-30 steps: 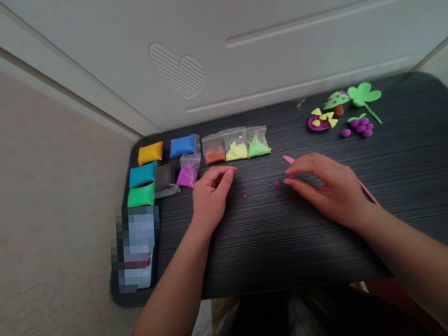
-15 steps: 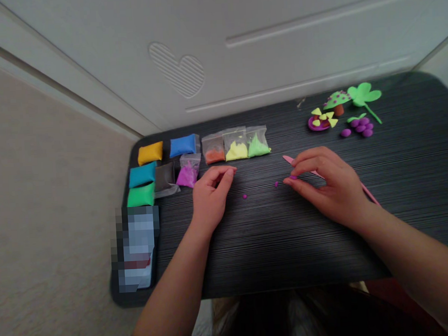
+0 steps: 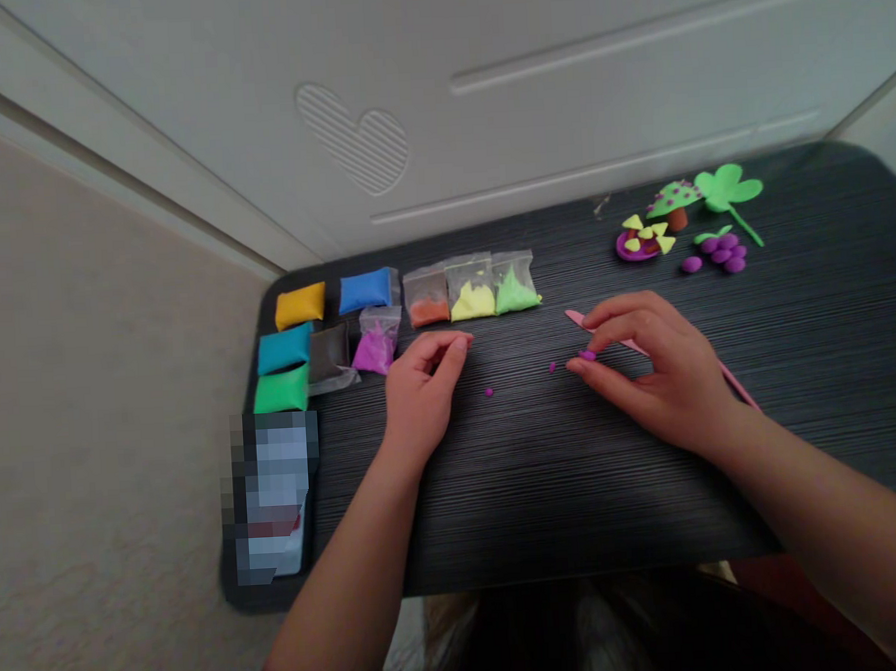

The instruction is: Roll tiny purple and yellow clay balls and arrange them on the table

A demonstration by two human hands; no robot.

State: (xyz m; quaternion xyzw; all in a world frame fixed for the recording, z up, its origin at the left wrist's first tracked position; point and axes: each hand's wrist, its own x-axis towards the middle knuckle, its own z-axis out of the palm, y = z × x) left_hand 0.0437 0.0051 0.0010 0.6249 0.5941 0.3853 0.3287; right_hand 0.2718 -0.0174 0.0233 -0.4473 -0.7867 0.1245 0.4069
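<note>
A small purple clay piece [image 3: 588, 355] sits between the thumb and fingertips of my right hand [image 3: 656, 370], pinched lightly. Under that hand passes a pink clay tool [image 3: 737, 384], its flat tip showing beyond the fingers. My left hand [image 3: 425, 387] rests on the table with thumb and index finger pressed together; whether anything is between them is hidden. On the tabletop between the hands lie two tiny purple clay bits, one [image 3: 488, 391] nearer the left hand and one [image 3: 553, 367] nearer the right.
Bags of red [image 3: 427, 302], yellow [image 3: 474, 299] and green clay [image 3: 517, 290] line the back. More clay packs [image 3: 300, 306] and a blurred phone [image 3: 277, 505] are at left. Clay grapes [image 3: 724, 251], a mushroom [image 3: 675, 203], a purple dish [image 3: 628, 251] and a green clover [image 3: 727, 189] stand back right.
The purple piece at my right fingertips shows more fully now, as the fingers have shifted slightly around it. My left hand has stayed in place.
</note>
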